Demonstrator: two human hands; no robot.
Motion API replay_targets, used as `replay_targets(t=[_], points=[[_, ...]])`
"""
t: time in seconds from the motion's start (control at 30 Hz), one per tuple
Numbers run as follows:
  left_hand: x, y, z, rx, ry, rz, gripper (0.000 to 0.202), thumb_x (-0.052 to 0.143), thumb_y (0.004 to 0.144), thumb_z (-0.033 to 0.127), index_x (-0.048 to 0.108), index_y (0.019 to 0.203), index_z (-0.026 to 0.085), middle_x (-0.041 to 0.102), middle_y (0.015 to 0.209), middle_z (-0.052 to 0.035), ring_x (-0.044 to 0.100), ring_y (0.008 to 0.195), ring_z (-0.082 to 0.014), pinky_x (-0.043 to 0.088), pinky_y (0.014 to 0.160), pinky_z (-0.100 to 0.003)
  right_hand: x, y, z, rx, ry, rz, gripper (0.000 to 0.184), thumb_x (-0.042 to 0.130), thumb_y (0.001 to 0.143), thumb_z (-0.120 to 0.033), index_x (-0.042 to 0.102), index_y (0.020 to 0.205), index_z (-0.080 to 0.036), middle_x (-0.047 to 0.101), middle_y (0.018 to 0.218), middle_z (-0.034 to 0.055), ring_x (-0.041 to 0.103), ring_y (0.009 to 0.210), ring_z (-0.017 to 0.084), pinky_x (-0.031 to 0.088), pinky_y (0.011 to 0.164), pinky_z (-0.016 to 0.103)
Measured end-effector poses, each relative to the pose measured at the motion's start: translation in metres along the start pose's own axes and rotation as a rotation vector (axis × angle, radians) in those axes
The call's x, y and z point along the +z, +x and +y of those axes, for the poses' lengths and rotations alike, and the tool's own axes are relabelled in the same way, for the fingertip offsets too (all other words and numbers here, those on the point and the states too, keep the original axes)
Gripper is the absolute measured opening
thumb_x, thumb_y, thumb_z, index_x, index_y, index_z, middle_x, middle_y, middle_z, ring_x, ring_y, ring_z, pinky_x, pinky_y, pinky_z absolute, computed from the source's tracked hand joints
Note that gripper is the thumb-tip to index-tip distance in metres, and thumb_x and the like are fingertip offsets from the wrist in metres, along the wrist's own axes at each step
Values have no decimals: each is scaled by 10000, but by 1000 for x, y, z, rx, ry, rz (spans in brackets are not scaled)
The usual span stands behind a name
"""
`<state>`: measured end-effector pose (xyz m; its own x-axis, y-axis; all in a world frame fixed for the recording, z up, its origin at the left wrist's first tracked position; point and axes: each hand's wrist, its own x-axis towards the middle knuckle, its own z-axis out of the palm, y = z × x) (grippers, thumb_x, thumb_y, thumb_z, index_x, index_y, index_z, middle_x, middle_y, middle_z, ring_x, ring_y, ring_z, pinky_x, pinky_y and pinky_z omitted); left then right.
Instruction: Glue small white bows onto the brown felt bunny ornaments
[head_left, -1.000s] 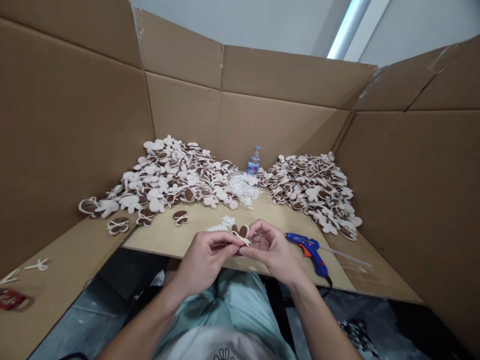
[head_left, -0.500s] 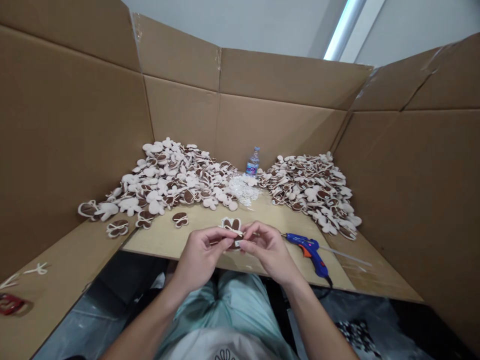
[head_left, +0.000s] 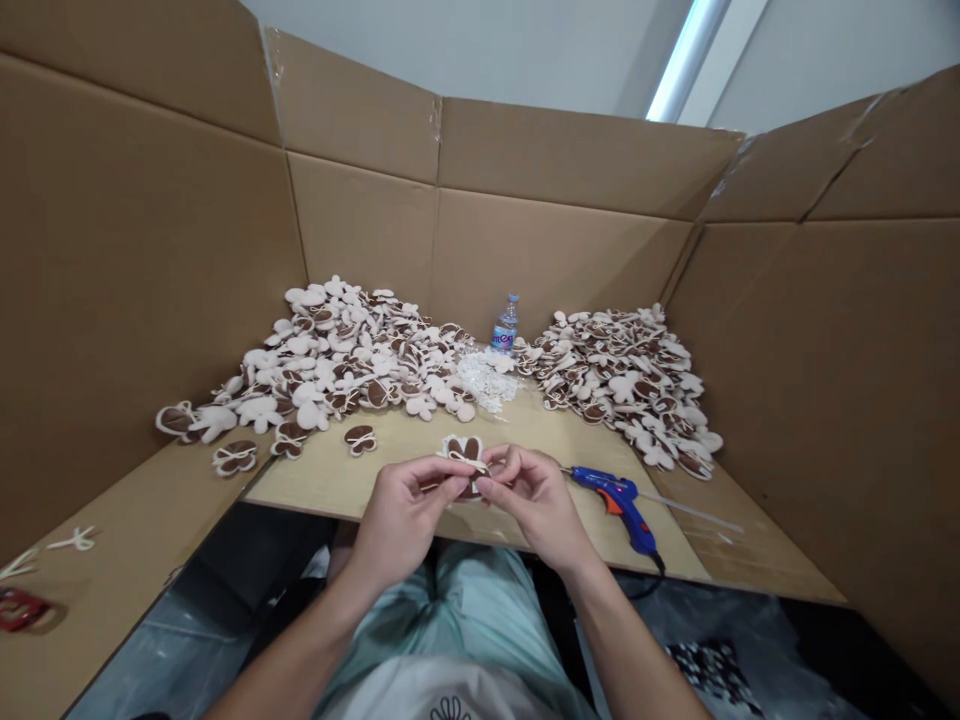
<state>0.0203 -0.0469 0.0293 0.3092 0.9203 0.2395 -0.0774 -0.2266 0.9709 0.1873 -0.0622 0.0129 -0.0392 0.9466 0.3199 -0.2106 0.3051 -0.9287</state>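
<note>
My left hand (head_left: 405, 515) and my right hand (head_left: 534, 505) meet over the near edge of a cardboard board (head_left: 375, 470). Between their pinched fingertips they hold a small brown-and-white butterfly-shaped piece (head_left: 465, 455) with a thin white bow on it. Both hands are closed on it. A blue glue gun (head_left: 619, 500) lies just right of my right hand.
Two large heaps of the same brown-and-white pieces lie at the back, the left heap (head_left: 337, 360) and the right heap (head_left: 630, 385). A water bottle (head_left: 507, 325) stands between them by a clump of white bows (head_left: 486, 378). Tall cardboard walls (head_left: 135, 260) surround the board. Loose pieces (head_left: 236, 455) lie left.
The piece has been lifted a little and turned upright between my fingertips. My hands have shifted slightly up and stay pinched together.
</note>
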Motion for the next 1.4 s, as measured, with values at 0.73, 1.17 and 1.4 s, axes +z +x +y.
replay_targets(t=[0.73,1.17,1.4], points=[[-2,1,-4,-17,12,-22,113,662,808,224,755,852,175,771,858,-56,710,802,-186,558,767,-290,3,-1,7,29,56,60,299,837,662,-290,558,729,-203,593,860,-9,561,715,115,492,605,226],[-22,23,-35,-122,231,-155,288,751,665,250,502,804,206,687,823,-24,673,802,-209,502,694,-286,-14,-6,33,120,-203,92,326,758,751,-316,535,979,-249,669,744,-28,626,626,122,477,528,209],[-94,57,-63,-42,1069,262,209,601,715,272,658,870,144,697,1047,-190,637,1015,-378,435,931,-483,-64,12,-6,188,-412,-123,225,736,716,-441,696,758,-224,721,682,15,666,565,183,487,449,250]])
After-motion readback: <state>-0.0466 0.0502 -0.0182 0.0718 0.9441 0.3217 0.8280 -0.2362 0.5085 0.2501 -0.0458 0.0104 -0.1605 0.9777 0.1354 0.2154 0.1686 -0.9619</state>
